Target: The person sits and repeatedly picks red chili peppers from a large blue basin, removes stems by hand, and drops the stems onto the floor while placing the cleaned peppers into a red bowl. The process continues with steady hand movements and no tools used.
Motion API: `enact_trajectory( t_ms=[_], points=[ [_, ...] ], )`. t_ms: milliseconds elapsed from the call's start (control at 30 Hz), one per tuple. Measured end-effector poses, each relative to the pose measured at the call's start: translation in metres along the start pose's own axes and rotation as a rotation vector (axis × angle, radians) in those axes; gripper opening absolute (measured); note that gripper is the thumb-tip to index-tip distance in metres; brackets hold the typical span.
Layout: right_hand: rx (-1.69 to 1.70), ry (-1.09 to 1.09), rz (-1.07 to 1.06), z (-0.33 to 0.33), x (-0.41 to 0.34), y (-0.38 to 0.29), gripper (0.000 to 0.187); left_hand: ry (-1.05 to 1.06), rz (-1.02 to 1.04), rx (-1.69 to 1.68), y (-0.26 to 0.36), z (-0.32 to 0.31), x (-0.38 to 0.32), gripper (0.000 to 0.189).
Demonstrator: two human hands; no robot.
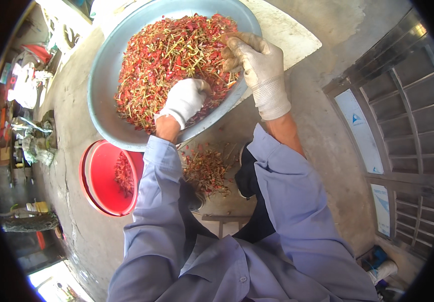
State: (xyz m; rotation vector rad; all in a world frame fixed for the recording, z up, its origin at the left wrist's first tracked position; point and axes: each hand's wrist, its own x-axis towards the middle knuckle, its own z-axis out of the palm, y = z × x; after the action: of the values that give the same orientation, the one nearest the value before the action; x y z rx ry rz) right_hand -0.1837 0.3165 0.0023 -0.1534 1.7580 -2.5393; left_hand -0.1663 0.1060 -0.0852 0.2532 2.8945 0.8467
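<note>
A large blue-grey plastic basin point(105, 94) holds a heap of dried red chilli pieces point(164, 56) mixed with pale stems. My left hand point(186, 99), in a white knit glove, rests at the near side of the heap with its fingers curled. Its fingertips are partly hidden, so I cannot tell what lies inside them. Over the basin's right rim is my right hand point(254, 56), in a glove stained brown at the fingers. Thumb and forefinger come close together there; a small reddish bit may be between them.
To the left of my legs stands a red bucket point(105, 181) with red chilli pieces inside. Stems and chilli scraps point(207, 170) lie on the concrete floor between my shoes. A pale board point(288, 34) sits under the basin. On the right is a metal-barred door point(402, 124).
</note>
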Motion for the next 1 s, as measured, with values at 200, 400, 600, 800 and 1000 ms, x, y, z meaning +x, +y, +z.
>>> enact_trajectory(
  t_ms=[200, 400, 600, 800, 1000],
  points=[
    [-0.277, -0.157, 0.047, 0.007, 0.010, 0.020, 0.023, 0.197, -0.126, -0.854, 0.012, -0.043, -0.031, 0.020],
    [-0.606, -0.322, -0.011, 0.018, 0.001, 0.035, 0.027, 0.185, 0.079, -1.404, 0.007, -0.051, -0.049, 0.038],
    [-0.553, -0.372, -0.026, 0.029, -0.003, 0.040, 0.028, 0.170, 0.153, -1.410, 0.010, -0.053, -0.058, 0.037],
    [-0.469, -0.324, -0.023, 0.036, -0.002, 0.052, 0.025, 0.220, 0.117, -1.279, 0.014, -0.062, -0.068, 0.036],
    [-0.507, -0.283, -0.005, 0.043, -0.004, 0.047, 0.020, 0.260, 0.035, -1.100, 0.011, -0.066, -0.074, 0.032]
  ],
)
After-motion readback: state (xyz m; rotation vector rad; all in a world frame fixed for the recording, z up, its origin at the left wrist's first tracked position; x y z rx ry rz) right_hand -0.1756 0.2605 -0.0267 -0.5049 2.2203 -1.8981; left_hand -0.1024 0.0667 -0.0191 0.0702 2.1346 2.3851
